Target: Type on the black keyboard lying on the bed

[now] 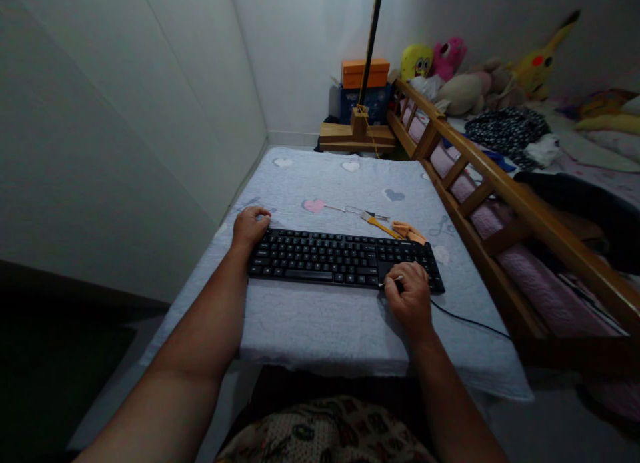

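A black keyboard point(315, 258) lies flat across the cloth-covered table in the head view. My left hand point(251, 227) is closed at its upper left corner, fingers curled and touching the edge. Over the number pad at the right end, my right hand point(409, 291) pinches a thin white cotton swab point(391, 282). Beyond the keyboard lie a brush point(380, 226) with a yellow handle, thin metal tweezers point(353, 210) and a crumpled orange cloth point(409, 232). Parts of the number pad are hidden under my right hand.
A light blue quilted cloth point(320, 323) with hearts covers the table. The keyboard's black cable point(470, 322) runs off to the right. A wooden bed rail point(480, 176) borders the right side, and a wooden stand point(357, 136) stands behind the table. White panels rise on the left.
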### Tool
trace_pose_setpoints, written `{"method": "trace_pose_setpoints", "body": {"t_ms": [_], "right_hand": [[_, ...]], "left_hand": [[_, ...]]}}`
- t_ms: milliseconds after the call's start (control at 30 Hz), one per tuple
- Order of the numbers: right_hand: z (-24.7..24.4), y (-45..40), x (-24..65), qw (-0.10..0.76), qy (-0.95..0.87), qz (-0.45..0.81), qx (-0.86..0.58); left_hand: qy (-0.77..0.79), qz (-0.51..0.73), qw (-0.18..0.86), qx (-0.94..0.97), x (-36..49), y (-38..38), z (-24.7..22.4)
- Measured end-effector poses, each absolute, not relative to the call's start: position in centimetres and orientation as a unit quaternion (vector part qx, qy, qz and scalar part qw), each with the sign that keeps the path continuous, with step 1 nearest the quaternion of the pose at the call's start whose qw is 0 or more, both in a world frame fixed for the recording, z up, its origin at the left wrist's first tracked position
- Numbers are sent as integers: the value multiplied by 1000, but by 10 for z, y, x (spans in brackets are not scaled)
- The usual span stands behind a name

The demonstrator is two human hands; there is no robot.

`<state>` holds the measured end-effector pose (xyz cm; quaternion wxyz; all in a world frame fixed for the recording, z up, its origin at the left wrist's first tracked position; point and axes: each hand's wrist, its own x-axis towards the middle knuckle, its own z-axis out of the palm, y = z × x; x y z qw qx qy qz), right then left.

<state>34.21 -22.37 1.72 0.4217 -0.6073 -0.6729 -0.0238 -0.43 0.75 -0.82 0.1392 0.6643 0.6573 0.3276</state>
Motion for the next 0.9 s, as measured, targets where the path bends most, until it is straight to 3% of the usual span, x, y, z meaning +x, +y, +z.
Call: {"method": "trace_pose_setpoints", "body": {"t_ms": [900], "right_hand": [[16, -224, 337, 412, -706, 33, -575]], "left_hand": [[660, 317, 138, 666, -4, 7, -7]]}}
